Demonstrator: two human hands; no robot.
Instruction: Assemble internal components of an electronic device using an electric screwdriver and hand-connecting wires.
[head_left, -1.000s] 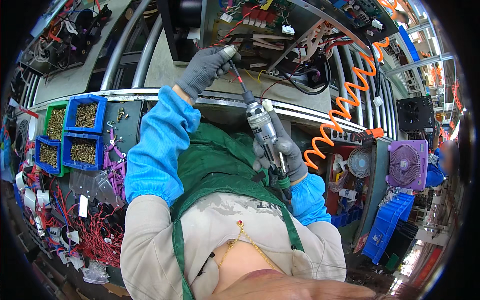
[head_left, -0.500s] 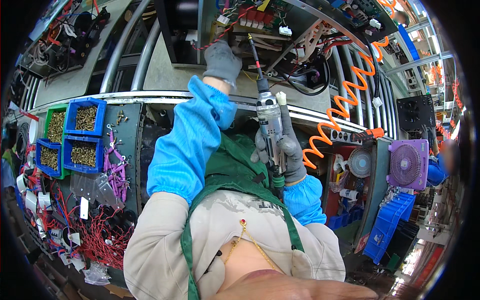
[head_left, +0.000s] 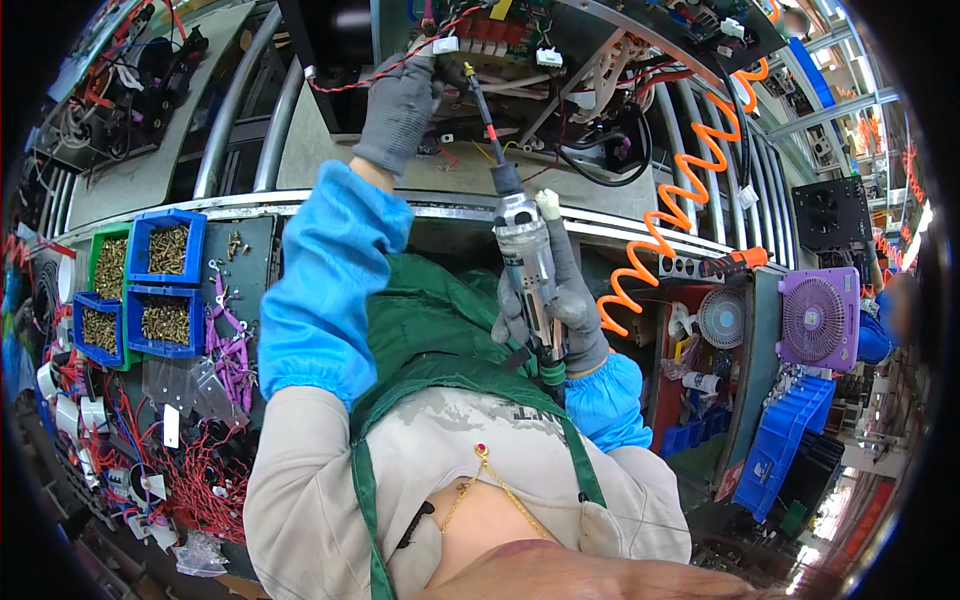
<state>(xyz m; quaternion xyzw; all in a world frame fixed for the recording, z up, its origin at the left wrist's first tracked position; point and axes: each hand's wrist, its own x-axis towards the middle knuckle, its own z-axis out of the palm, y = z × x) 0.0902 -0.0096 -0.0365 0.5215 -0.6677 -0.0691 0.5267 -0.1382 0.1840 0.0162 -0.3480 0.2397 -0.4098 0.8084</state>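
Observation:
My right hand (head_left: 562,310), in a grey glove, is wrapped round a grey pneumatic screwdriver (head_left: 528,250). Its long bit points up and away toward the open metal chassis (head_left: 590,92). A whitish wrapping covers one raised fingertip of that glove. My left hand (head_left: 392,115), also gloved, reaches to the near left side of the chassis with its fingers drawn together; their tips are partly hidden, and I cannot make out what they hold. A twisted red-and-black wire (head_left: 362,84) with white connectors crosses beside those fingers. Inside the chassis are a green circuit board (head_left: 525,22) and bundled white cables (head_left: 607,75).
Blue bins (head_left: 168,250) of brass screws stand on the left bench, near purple cable pieces (head_left: 230,345) and tangled red wires (head_left: 205,485). Metal rollers (head_left: 232,110) run under the work. An orange coiled hose (head_left: 690,165) hangs at right, near a purple fan (head_left: 818,318).
My left hand has shifted left and slightly up, and the red-and-black wire now extends farther left. The screwdriver has moved slightly left and stays in my right hand.

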